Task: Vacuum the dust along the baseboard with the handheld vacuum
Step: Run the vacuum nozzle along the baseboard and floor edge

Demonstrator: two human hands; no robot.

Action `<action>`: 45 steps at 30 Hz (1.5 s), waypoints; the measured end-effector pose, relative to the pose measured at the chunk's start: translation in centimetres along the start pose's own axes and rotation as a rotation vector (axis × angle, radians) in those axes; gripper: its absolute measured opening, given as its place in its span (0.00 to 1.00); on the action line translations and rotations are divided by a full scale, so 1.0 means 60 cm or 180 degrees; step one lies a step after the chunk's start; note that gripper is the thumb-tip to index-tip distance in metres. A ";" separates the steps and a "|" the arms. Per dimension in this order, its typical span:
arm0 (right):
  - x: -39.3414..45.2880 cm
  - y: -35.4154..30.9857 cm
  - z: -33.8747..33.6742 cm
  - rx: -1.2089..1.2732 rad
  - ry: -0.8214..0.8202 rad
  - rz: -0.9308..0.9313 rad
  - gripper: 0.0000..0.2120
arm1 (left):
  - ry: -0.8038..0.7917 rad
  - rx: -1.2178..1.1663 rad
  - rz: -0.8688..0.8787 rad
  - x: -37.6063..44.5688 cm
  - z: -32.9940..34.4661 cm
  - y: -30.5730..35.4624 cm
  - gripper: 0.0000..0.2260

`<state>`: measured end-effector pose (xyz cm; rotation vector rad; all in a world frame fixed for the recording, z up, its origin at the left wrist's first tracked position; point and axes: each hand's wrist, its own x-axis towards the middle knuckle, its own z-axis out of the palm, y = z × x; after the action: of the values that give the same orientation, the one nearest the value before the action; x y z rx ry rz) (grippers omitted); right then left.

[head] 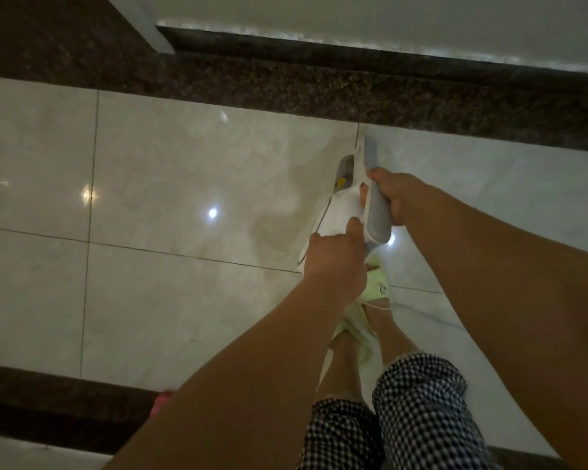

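From the head camera, no brand, label or writing could be read on the handheld vacuum [345, 201]; only a small yellow mark showed on its white body, too blurred to make out. The vacuum sat just right of the frame's centre, above the pale glossy floor tiles [170, 171]. The right hand [396, 193] had its fingers curled round the grey handle [377, 212] along the vacuum's right side, thumb end near the top of the handle. The left hand [335, 262] gripped the rear of the white body from below in the frame, thumb lying up along it, so the vacuum extended upward past both hands. Its long axis ran nearly vertical in the frame, nozzle end toward the top, pointing at the dark speckled border strip [319, 93] and stopping just short of it. Beyond that strip, the dark baseboard [319, 52] ran under the white wall (upper part of the frame). Lower centre showed checked trousers [418, 401] and pale green slippers [375, 286]
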<state>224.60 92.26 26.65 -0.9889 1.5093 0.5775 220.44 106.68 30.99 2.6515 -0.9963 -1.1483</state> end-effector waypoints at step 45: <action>0.057 -0.178 -0.272 -0.0239 -0.0321 -0.0050 0.21 | 0.0207 0.0099 -0.0448 0.187 -0.061 0.281 0.24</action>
<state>224.76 72.54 28.40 -1.0134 1.3982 0.6674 219.66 86.15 31.99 2.8032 -0.8356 -1.0715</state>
